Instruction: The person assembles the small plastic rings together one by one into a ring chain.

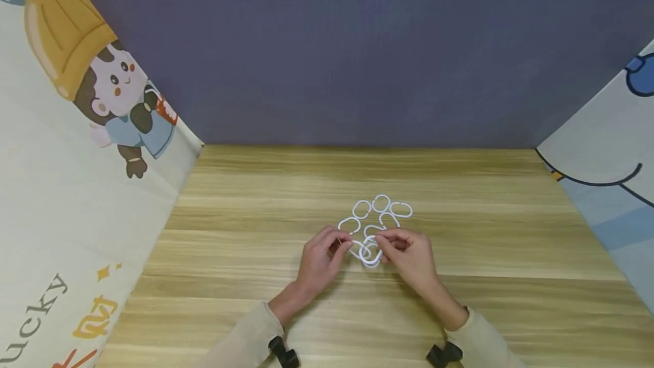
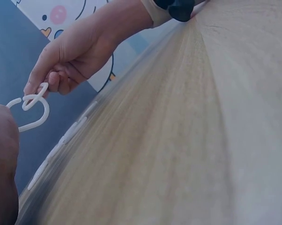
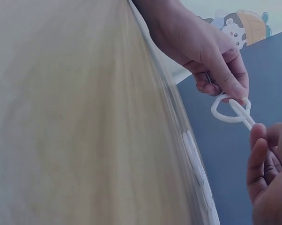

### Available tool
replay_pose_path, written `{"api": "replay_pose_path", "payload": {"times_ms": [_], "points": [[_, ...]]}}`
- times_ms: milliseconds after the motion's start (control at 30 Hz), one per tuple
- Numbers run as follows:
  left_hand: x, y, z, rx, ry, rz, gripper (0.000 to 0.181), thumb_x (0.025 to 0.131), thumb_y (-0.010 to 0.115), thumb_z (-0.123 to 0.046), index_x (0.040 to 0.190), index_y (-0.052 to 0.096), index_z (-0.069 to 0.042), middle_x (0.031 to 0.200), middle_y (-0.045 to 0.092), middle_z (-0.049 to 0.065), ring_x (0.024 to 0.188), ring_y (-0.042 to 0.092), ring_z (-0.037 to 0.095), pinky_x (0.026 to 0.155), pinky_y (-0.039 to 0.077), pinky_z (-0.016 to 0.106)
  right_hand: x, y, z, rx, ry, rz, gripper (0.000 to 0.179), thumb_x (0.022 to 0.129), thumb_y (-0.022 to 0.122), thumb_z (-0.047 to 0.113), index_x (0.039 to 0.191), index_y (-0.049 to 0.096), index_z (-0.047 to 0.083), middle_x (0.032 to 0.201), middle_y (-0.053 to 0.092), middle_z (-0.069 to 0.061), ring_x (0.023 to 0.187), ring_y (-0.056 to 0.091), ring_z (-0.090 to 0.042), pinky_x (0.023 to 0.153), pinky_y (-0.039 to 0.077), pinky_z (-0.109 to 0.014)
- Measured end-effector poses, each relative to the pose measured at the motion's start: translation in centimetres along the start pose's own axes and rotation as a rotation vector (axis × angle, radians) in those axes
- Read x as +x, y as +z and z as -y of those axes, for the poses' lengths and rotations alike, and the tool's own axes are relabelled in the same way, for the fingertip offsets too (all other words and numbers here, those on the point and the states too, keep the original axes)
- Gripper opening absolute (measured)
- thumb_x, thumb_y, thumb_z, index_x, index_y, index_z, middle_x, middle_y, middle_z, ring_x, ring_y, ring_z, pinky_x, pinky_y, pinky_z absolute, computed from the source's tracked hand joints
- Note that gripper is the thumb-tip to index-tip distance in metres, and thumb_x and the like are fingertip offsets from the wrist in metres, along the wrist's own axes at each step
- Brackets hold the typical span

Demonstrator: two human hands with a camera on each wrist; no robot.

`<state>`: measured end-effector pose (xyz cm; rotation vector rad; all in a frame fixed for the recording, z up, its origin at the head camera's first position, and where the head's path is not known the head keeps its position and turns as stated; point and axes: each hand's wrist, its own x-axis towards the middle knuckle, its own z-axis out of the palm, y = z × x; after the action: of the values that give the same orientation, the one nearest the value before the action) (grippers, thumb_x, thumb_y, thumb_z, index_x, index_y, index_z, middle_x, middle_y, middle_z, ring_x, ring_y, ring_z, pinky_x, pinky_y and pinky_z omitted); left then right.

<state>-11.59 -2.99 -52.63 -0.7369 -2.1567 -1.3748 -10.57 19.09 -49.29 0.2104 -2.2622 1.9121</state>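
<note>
My left hand pinches one white C-shaped shower curtain ring between thumb and index finger. Opposite it, my right hand pinches a second white ring the same way. The two rings cross each other between my fingertips, raised over the table in both wrist views. Below and just beyond my hands, several more white rings lie in a curved row on the tabletop, their ends touching or overlapping. Part of the ring nearest my hands is hidden beneath the held ones.
The wood-grain table runs back to a dark blue-grey panel. Light panels with cartoon prints stand at the left and right. Black wrist mounts sit at both sleeve cuffs.
</note>
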Motion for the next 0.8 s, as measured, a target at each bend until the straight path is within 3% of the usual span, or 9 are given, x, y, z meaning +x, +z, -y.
{"api": "replay_pose_path", "payload": {"times_ms": [467, 800], "points": [[0.0, -0.1, 0.1, -0.045, -0.062, 0.003, 0.012, 0.098, 0.080, 0.002, 0.107, 0.076, -0.005, 0.094, 0.073, 0.005, 0.077, 0.066, 0.013, 0.066, 0.059, 0.021, 0.4, -0.5, -0.3, 0.083, 0.110, -0.028, 0.014, 0.099, 0.076, -0.010, 0.112, 0.077, -0.015, 0.082, 0.077, -0.025, 0.063, 0.074, -0.011, 0.059, 0.064, -0.027], [0.0, -0.1, -0.2, -0.037, -0.087, 0.001, 0.007, 0.100, 0.079, -0.001, 0.105, 0.076, -0.005, 0.088, 0.073, 0.004, 0.072, 0.064, 0.012, 0.061, 0.056, 0.023, 0.6, -1.2, 0.1, 0.184, 0.196, -0.083, 0.012, 0.100, 0.070, -0.014, 0.109, 0.069, -0.022, 0.086, 0.077, -0.022, 0.067, 0.075, -0.014, 0.064, 0.066, -0.031]]}}
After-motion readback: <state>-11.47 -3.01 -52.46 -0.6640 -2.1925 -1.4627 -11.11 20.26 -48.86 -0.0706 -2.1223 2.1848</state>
